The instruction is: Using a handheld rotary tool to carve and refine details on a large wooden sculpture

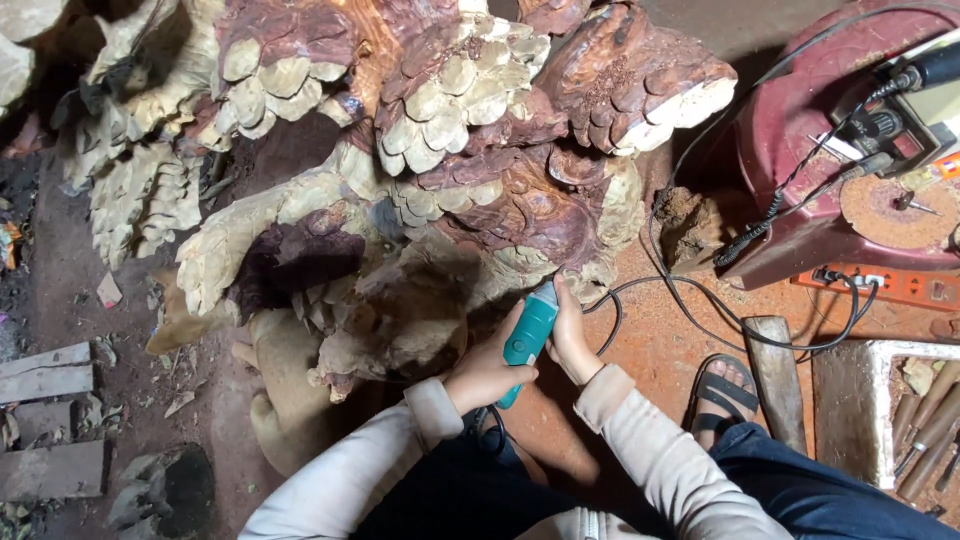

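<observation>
A large carved wood sculpture (440, 150), red-brown and pale with scale-like relief, fills the upper middle of the view. Against its lower edge I hold a teal rotary carving tool (530, 335), tip pointing up at the wood. My left hand (485, 372) wraps the tool's lower body. My right hand (572, 338) grips it from the right side, just under the tip. The tool's black cable (700, 300) runs off to the right. Both forearms wear light beige sleeves.
A dark red stool (800, 130) at the right carries a power unit and a sanding disc. An orange power strip (900, 287) lies below it. A white tray of wooden-handled chisels (850, 400) sits at lower right. My sandalled foot (722, 390) rests on sawdust. Wood planks (45, 370) lie left.
</observation>
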